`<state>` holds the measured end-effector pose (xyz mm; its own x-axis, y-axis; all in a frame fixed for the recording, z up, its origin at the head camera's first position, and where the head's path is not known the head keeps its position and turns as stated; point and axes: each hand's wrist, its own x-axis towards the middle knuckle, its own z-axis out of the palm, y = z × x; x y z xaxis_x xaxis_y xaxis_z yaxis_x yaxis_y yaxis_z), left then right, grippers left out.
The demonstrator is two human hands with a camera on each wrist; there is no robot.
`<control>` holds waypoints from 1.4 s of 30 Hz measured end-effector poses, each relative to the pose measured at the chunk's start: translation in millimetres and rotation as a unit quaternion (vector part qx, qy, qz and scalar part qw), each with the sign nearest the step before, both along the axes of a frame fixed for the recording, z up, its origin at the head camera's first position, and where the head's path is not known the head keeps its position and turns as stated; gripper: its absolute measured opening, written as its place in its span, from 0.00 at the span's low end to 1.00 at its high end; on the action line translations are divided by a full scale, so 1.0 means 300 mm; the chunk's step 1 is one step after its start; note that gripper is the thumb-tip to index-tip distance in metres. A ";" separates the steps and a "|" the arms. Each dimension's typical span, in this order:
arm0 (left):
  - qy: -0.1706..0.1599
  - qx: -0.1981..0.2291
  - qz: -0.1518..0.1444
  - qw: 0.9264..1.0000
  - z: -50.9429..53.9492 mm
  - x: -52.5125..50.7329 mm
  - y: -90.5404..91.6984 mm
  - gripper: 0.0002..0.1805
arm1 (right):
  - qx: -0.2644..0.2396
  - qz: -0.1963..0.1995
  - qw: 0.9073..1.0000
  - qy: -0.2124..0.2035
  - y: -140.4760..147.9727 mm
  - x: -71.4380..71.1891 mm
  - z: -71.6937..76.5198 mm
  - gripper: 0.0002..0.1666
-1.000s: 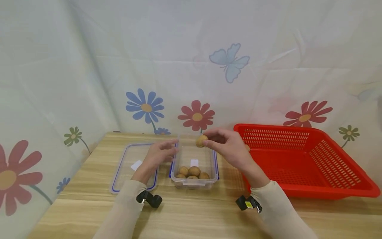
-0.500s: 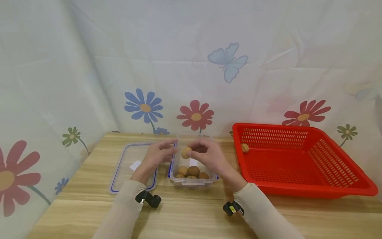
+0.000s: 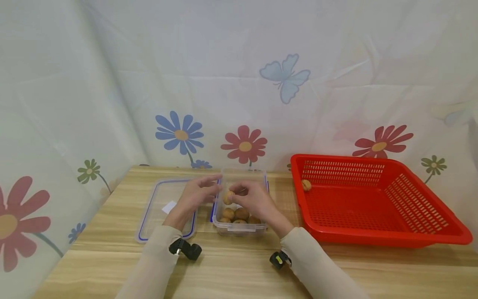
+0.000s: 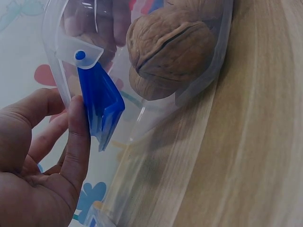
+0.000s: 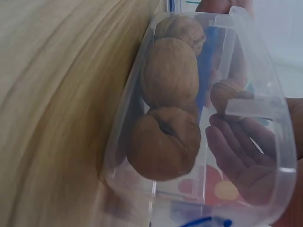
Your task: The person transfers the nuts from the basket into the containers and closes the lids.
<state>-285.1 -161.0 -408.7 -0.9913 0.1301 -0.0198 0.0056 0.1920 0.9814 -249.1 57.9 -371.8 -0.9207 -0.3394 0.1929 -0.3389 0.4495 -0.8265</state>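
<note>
My right hand [image 3: 255,201] pinches a walnut [image 3: 228,197] between thumb and fingers, lowered inside a clear plastic box [image 3: 239,228]. The right wrist view shows this held walnut [image 5: 225,95] through the box wall, apart from the walnuts [image 5: 170,71] at the near end. Several walnuts [image 3: 242,214] lie there on the box floor. My left hand [image 3: 198,194] is at the box's left rim. In the left wrist view its thumb and a finger, fairly straight, lie against the rim beside a hanging blue latch [image 4: 100,101].
The clear lid [image 3: 157,211] with a blue seal lies left of the box, partly behind my left hand. A red slotted basket [image 3: 351,232] stands to the right, with a walnut [image 3: 306,185] at its left side. A flowered cloth [image 3: 224,91] hangs behind the wooden table [image 3: 231,270].
My right hand has carried the walnut leftward, then down into the box toward the near end. The walnut in the basket has come into view. My left hand stays at the rim.
</note>
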 end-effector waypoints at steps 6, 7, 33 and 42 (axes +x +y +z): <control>0.001 0.006 -0.003 1.000 0.000 0.006 0.000 0.27 | 0.031 0.002 0.999 -0.007 -0.023 -0.024 -0.022 0.08; 0.001 0.007 -0.002 1.000 0.001 0.007 0.000 0.27 | 0.039 0.001 0.999 -0.007 -0.025 -0.027 -0.028 0.07; -0.008 -0.011 0.008 1.000 0.004 0.004 0.004 0.27 | 0.131 0.009 0.991 0.002 -0.041 -0.056 -0.063 0.08; -0.004 -0.022 0.009 1.000 0.004 0.004 0.002 0.25 | 0.148 -0.005 0.989 0.015 -0.043 -0.051 -0.057 0.09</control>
